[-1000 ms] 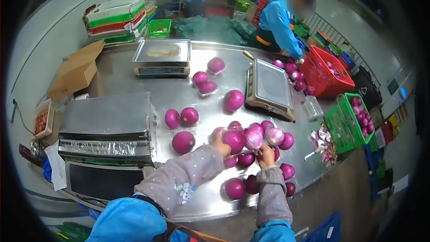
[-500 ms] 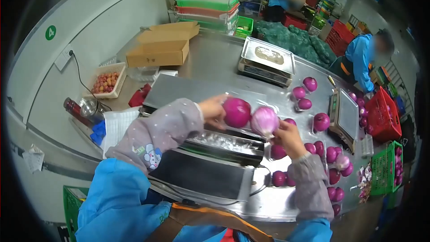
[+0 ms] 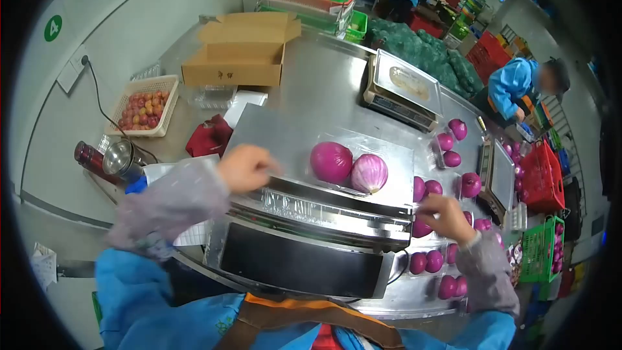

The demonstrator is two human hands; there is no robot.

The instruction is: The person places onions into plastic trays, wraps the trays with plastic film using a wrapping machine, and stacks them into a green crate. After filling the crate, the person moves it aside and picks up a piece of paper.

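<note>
Left grip (image 3: 246,168) and right grip (image 3: 447,218) flank two onions (image 3: 341,163)

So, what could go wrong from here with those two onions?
The darker red onion and the paler, streaked red onion are round and untouched, so they might roll off the wrapping machine. The right hand is close to the machine's right end, so it could perhaps get scraped.
</note>
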